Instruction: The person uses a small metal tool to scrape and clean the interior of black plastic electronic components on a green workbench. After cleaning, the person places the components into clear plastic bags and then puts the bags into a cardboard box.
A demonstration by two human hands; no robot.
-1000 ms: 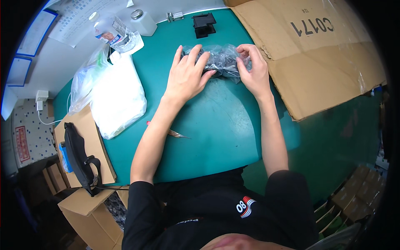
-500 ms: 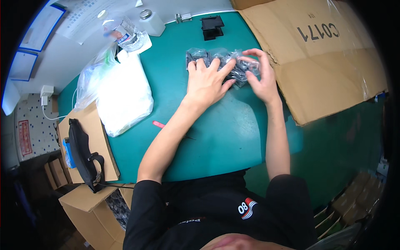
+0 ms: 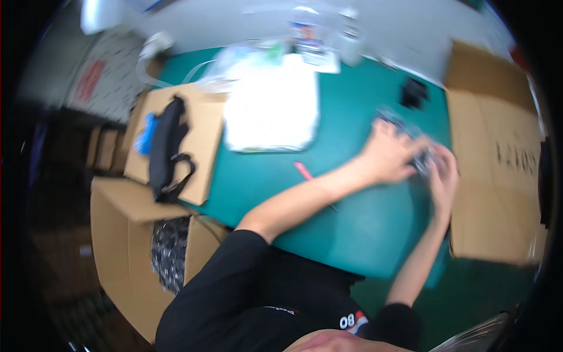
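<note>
Dark parts in clear plastic bags (image 3: 423,165) sit in a row on the green table, blurred by motion. My left hand (image 3: 388,154) lies over them from the near left, fingers curled across the bags. At the right end of the row my right hand (image 3: 444,173) grips the bags between thumb and fingers. The hands partly hide the row, and the exact kind of the parts cannot be made out. Beyond my hands a black plastic piece (image 3: 414,92) lies on the table by itself.
A large cardboard box (image 3: 498,193) borders the table's right side. On the left are a white plastic bag (image 3: 271,111), a black pouch (image 3: 167,149) on cardboard and an open carton (image 3: 114,246) with bagged dark parts. A red-handled tool (image 3: 303,171) lies near my left forearm.
The view has swung left, so the table appears shifted right and the open carton shows more. Both hands stay at the bagged parts; my right fingers have drawn in closer around their right end.
</note>
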